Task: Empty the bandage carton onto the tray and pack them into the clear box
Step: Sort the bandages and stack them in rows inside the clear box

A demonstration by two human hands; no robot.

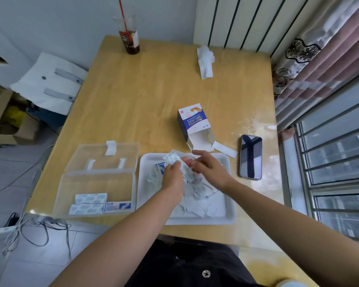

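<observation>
Hands evened a bandage bundle above the tray.
Left hand gripped the bundle; right hand touched its end, grip unclear. Best tapped flush, then laid beside the strips in the clear box. Loose bandages covered the tray; the carton lay open beyond, a phone alongside, neither obstructing.

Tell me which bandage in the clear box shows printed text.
The bandage at the clear box's near right corner: blue-and-red print. The other two bandages show pale dotted wrappers.

left hand gripping bandages, tray beneath
</observation>
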